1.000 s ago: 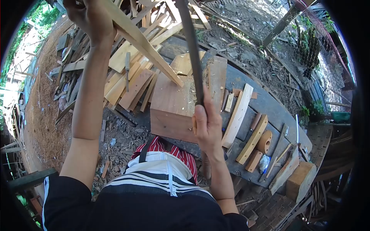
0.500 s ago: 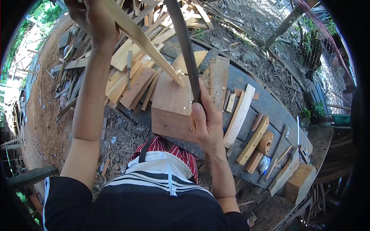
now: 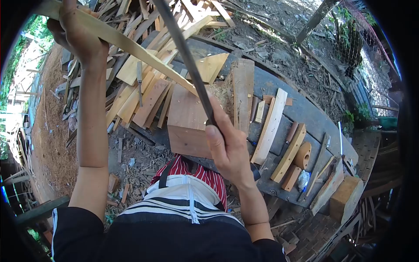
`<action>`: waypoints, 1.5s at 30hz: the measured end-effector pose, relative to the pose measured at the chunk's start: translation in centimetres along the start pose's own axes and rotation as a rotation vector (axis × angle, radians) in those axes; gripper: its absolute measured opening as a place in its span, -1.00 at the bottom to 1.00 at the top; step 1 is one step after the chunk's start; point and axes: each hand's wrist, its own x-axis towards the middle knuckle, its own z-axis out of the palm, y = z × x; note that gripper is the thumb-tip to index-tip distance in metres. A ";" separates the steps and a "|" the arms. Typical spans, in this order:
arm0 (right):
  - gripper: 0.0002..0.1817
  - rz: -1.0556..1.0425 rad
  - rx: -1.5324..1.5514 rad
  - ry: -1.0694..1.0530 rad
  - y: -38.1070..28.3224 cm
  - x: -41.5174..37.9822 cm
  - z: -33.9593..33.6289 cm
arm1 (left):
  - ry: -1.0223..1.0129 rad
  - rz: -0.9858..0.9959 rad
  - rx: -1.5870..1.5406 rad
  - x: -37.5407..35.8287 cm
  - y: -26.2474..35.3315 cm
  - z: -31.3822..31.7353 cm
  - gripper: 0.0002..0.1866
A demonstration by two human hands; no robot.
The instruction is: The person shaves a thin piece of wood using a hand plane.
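Observation:
A long, pale strip of wood (image 3: pixel 137 51) slants down from my left hand (image 3: pixel 79 35), whose fingers are wrapped round its upper end. Its lower end comes down over the top of a big wooden block (image 3: pixel 188 111), passing behind the blade in this view. My right hand (image 3: pixel 231 155) is closed round a machete (image 3: pixel 188 59), thumb laid along it, in front of the block's right side. The dark blade runs up and leftward out of the frame. Wood chips are scattered on the block and around it.
Right of the block, the dark workbench (image 3: pixel 270 85) carries wooden pieces, a white-faced board (image 3: pixel 273 124), a ring-like wooden piece (image 3: pixel 303 156) and a small plastic bag (image 3: pixel 303 179). A chisel-like tool (image 3: pixel 139 81) lies on the offcut pile at left. Wire mesh (image 3: pixel 345 52) stands back right.
My left hand and the wood strip have swung left and lower in view. The machete has tilted further left, its blade now crossing the strip's lower end. Both hands keep their hold.

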 end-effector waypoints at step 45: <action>-0.47 -0.167 -0.041 -0.064 0.7 0.5 2.4 | -0.152 -0.275 -0.203 -2.7 6.0 -2.0 -0.85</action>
